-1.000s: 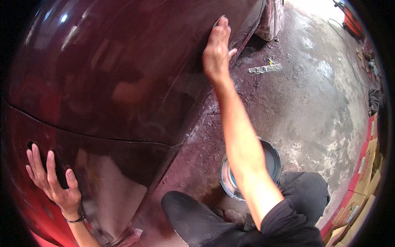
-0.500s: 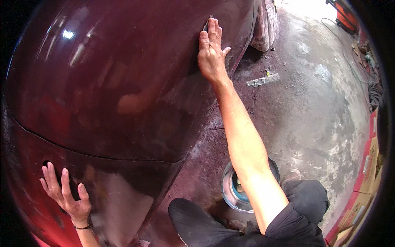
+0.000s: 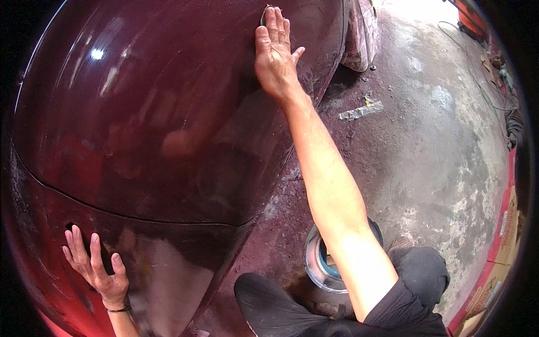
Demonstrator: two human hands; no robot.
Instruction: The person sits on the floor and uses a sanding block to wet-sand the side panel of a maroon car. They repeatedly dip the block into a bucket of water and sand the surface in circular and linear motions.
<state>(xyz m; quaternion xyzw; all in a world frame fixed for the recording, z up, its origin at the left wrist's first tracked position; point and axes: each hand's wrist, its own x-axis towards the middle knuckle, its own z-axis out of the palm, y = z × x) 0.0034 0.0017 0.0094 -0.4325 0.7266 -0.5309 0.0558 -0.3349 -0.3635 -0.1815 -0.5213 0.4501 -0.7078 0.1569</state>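
A glossy dark maroon car body panel curves across the left and top. Far up on it, my right hand lies flat, arm stretched out, middle fingers together and the outer finger apart. Under its fingertips shows the edge of a thin dark piece; most of it is covered, so I cannot tell its kind. At the lower left, my left hand has its fingers spread against a lower panel, below the curved seam. A dark patch beside its fingertips may be shadow or reflection. A dark band circles the left wrist.
Beside my knees stands a round container with a blue inside, partly behind my right arm. A strip of silvery tape lies on the stained floor. Cardboard boxes line the right edge; a cable runs at upper right.
My right hand has slid farther up and to the left over the panel, the thin piece moving with it. My left hand appears slightly lower and to the right; the view has shifted a little.
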